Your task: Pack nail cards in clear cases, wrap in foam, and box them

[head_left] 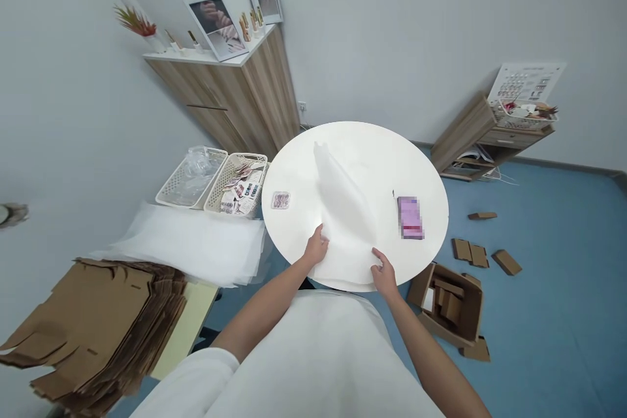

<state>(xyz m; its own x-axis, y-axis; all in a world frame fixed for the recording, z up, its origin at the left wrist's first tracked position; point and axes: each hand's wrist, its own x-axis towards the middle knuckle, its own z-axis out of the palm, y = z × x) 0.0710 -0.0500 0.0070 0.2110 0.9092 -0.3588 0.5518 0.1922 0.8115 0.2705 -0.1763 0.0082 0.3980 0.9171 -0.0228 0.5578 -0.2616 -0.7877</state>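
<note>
A thin white sheet (345, 209) lies over the near half of the round white table (392, 150), its far end raised in a fold. My left hand (317, 246) pinches the sheet's left edge between thumb and fingers. At the right edge, my right hand (385, 272) holds the sheet with index finger and thumb. A small clear pack (281, 200) rests on the table left of the sheet. To the right lies a purple box (410, 217), partly pixelated, with a tiny dark item just beyond it.
Left of the table are a basket of small packs (240, 186), a basket of clear plastic (191, 177), white sheets (196, 241) and flattened cardboard (102, 326). An open carton (448, 304) and small brown boxes (507, 262) sit on the floor at right.
</note>
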